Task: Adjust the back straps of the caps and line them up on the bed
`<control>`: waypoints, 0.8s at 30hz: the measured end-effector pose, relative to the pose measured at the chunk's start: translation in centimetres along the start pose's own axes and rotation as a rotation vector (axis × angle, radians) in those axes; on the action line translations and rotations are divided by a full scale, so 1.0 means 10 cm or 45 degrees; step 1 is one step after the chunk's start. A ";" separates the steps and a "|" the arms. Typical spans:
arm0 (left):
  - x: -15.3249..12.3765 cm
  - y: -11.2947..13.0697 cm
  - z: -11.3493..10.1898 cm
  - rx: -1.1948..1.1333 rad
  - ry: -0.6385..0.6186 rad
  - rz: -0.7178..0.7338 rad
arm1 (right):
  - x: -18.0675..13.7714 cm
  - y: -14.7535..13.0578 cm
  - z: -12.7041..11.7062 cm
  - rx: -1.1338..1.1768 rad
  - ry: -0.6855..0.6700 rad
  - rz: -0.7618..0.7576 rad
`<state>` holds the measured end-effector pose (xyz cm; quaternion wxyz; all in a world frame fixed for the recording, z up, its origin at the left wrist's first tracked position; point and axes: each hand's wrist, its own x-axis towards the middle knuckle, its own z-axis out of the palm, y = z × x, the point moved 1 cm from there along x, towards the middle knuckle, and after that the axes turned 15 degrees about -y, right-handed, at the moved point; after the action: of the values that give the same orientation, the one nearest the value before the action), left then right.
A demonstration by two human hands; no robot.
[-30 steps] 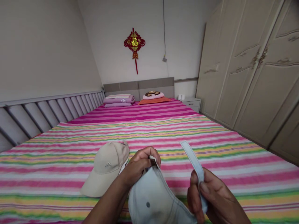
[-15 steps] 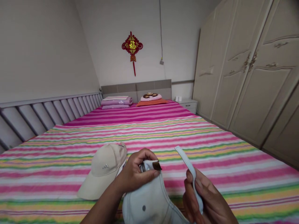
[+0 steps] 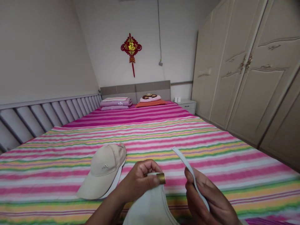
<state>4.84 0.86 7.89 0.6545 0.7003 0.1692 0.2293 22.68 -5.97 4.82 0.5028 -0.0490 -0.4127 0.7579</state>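
A pale cap (image 3: 150,206) hangs at the bottom of the view, partly cut off by the frame. My left hand (image 3: 140,181) pinches its back edge beside a brass-coloured buckle (image 3: 161,178). Between the thumb and fingers of my right hand (image 3: 206,193) is the pale strap (image 3: 185,159), its free end sticking up toward the left. Strap end and buckle are apart. A beige cap (image 3: 105,165) with a small logo lies on the bed left of my left hand, and a white edge shows beneath it.
A striped sheet (image 3: 70,150) covers the bed. Folded purple bedding (image 3: 116,103) and an orange pillow (image 3: 150,103) lie by the headboard (image 3: 153,89). A metal rail (image 3: 47,109) runs along the left, a wardrobe (image 3: 257,93) along the right, with a nightstand (image 3: 189,107) behind.
My left hand has turned and lowered slightly, so the buckle now faces up with its brass side showing. Less of the pale cap is in view. My right hand has shifted slightly right.
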 end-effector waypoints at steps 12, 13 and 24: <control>0.06 -0.24 -0.09 0.287 0.109 -0.072 | 0.08 0.20 -0.21 0.062 -0.035 -0.054; 0.05 -0.25 -0.11 0.302 0.111 -0.067 | 0.09 0.21 -0.23 0.048 -0.035 -0.035; -0.09 -0.28 -0.11 -0.101 0.191 0.121 | 0.19 0.25 -0.23 -0.042 0.055 0.098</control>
<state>3.68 1.53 5.07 0.6557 0.6618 0.1750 0.3184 21.08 -3.52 2.33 0.4812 -0.0894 -0.4119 0.7686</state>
